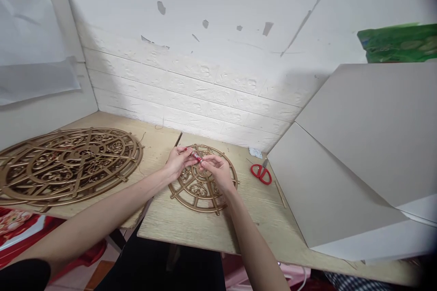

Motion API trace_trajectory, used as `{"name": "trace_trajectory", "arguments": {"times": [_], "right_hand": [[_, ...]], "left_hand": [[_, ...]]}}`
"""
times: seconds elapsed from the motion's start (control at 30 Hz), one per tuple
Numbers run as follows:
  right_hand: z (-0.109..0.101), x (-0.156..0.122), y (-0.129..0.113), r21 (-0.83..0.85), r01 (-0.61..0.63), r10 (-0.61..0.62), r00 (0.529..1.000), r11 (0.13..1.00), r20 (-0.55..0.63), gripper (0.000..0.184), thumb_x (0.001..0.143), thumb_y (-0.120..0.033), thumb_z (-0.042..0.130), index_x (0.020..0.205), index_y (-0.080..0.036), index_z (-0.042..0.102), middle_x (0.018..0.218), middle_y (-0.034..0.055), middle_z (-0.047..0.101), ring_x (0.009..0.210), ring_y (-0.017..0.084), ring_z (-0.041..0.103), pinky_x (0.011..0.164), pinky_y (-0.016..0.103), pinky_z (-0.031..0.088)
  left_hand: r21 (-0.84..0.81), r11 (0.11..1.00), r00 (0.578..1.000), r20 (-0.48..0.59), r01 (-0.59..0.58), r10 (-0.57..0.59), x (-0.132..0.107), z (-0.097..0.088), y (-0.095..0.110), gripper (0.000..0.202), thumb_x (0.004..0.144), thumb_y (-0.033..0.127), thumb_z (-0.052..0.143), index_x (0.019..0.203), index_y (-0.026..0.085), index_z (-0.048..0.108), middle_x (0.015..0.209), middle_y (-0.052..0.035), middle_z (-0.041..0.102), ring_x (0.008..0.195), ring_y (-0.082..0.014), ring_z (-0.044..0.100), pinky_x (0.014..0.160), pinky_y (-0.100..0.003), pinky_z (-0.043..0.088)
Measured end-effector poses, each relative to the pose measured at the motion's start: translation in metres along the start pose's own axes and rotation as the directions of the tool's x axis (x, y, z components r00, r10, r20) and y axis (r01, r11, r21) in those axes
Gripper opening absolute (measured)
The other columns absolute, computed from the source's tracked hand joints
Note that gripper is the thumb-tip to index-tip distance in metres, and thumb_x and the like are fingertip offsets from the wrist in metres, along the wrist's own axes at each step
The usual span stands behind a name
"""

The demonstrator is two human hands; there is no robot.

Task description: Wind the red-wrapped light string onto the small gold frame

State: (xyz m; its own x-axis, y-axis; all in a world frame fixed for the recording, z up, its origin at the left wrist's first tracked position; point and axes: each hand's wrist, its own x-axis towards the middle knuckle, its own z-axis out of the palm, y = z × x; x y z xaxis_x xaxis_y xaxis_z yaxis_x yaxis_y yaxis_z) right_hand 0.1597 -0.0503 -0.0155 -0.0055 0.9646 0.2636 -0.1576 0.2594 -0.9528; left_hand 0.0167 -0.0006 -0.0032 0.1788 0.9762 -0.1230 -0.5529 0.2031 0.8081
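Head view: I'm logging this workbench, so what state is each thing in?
Small red strip, pinched between both hands' fingers.
Left hand, closed on the strip.
Right hand, closed on the strip.
Small round gold openwork panel, flat under the hands.
Large round gold openwork panels, flat, seemingly stacked.
Red-handled scissors, flat, seemingly shut.

We are looking at a makeshift home craft corner: a wooden table (205,232) is butting against a peeling brick-pattern wall (191,86), gold fretwork discs (198,192) and red scissors (261,173) are lying on it, and grey card sheets (341,182) are leaning at the right of the frame.
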Motion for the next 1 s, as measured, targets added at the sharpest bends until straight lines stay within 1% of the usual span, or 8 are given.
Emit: {"name": "trace_trajectory", "arguments": {"times": [0.1,0.23,0.33,0.4,0.6,0.77,1.0], "right_hand": [[0.000,0.000,0.001,-0.008,0.006,-0.006,1.000,1.000,0.001,0.020,0.068,-0.030,0.072,0.084,-0.019,0.069,0.075,0.0018,0.070,0.066,0.014,0.063,0.069,0.029,0.050],[-0.001,0.000,0.001,-0.030,-0.002,0.001,1.000,1.000,-0.023,0.021,0.067,-0.031,0.073,0.083,-0.018,0.070,0.072,0.0018,0.070,0.064,0.014,0.062,0.069,0.029,0.050],[-0.001,-0.001,0.001,-0.044,-0.004,0.003,0.999,0.999,-0.044,0.022,0.065,-0.032,0.074,0.081,-0.018,0.070,0.072,0.0022,0.070,0.063,0.014,0.062,0.068,0.029,0.050],[-0.001,0.000,0.002,-0.048,-0.009,0.007,0.999,0.999,-0.053,0.022,0.065,-0.032,0.074,0.080,-0.017,0.070,0.072,0.0027,0.070,0.063,0.014,0.062,0.068,0.029,0.050],[0.000,0.002,0.006,-0.077,-0.018,0.012,0.998,0.997,-0.069,0.023,0.063,-0.033,0.074,0.078,-0.016,0.068,0.066,0.0019,0.068,0.058,0.014,0.061,0.061,0.028,0.050],[0.002,0.000,0.003,-0.069,-0.022,0.017,0.997,0.997,-0.072,0.021,0.064,-0.030,0.074,0.078,-0.016,0.067,0.068,0.0030,0.069,0.063,0.014,0.062,0.066,0.029,0.051],[0.000,0.002,0.004,-0.098,0.001,-0.007,0.998,0.995,-0.054,0.023,0.063,-0.032,0.075,0.079,-0.017,0.068,0.068,0.0025,0.068,0.062,0.015,0.062,0.063,0.029,0.051]], "left_hand": [[0.015,1.000,1.000,-0.018,-0.017,0.017,-0.001,0.000,0.000,0.018,0.079,0.006,0.058,0.081,0.014,0.042,0.063,-0.0012,0.062,0.051,-0.0114,0.062,0.056,-0.027,0.056],[0.032,0.995,0.993,-0.070,-0.093,0.095,-0.003,0.002,0.000,0.024,0.078,0.008,0.060,0.084,0.016,0.038,0.066,0.0005,0.062,0.056,-0.0126,0.064,0.058,-0.031,0.057],[0.041,0.987,0.984,-0.073,-0.157,0.160,-0.003,0.002,-0.002,0.027,0.076,0.009,0.062,0.085,0.017,0.038,0.068,0.0018,0.060,0.058,-0.0126,0.065,0.058,-0.032,0.058],[0.042,0.984,0.982,-0.068,-0.175,0.178,-0.001,0.000,-0.004,0.028,0.076,0.009,0.062,0.085,0.017,0.038,0.070,0.0018,0.060,0.058,-0.0126,0.065,0.058,-0.032,0.058],[0.046,0.987,0.984,-0.079,-0.155,0.158,0.004,-0.005,-0.008,0.029,0.074,0.009,0.063,0.084,0.017,0.037,0.070,0.0012,0.060,0.057,-0.0129,0.065,0.056,-0.031,0.058],[0.047,0.982,0.981,-0.057,-0.181,0.184,0.006,-0.005,-0.009,0.032,0.073,0.011,0.065,0.085,0.017,0.037,0.072,0.0005,0.061,0.057,-0.0128,0.064,0.056,-0.033,0.058],[0.051,0.986,0.986,-0.036,-0.160,0.162,0.007,-0.004,-0.006,0.031,0.074,0.010,0.064,0.088,0.017,0.037,0.071,0.0003,0.061,0.055,-0.0129,0.064,0.059,-0.035,0.058]]}}
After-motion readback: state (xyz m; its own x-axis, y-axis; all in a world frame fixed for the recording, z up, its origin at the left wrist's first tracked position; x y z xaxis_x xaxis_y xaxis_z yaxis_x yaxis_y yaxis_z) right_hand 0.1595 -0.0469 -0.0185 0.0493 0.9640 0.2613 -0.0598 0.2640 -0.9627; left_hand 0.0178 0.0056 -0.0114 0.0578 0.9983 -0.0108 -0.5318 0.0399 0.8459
